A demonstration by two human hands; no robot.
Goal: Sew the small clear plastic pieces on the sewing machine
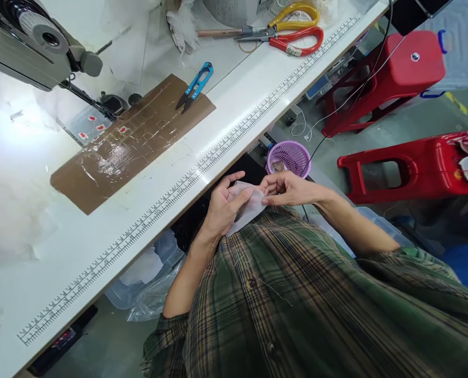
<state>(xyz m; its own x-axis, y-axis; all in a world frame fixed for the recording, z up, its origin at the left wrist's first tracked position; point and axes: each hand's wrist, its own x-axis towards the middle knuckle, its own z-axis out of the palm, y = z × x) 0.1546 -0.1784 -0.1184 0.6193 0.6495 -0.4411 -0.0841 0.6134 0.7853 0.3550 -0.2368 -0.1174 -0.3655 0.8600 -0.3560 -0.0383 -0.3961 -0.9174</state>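
Note:
A small piece of thin white fabric is stretched between my two hands, close to my shirt and just off the table's front edge. My left hand grips its left side, thumb pressed on top and the index finger pointing outward. At the right edge of the cloth, my right hand pinches it between thumb and fingers. Blue thread snips lie on a brown taped sheet on the table, away from both hands.
A sewing machine stands at the left of the white table, which has a ruler strip along its edge. Scissors with yellow and red handles lie at the back. Red stools and a purple basket are on the right.

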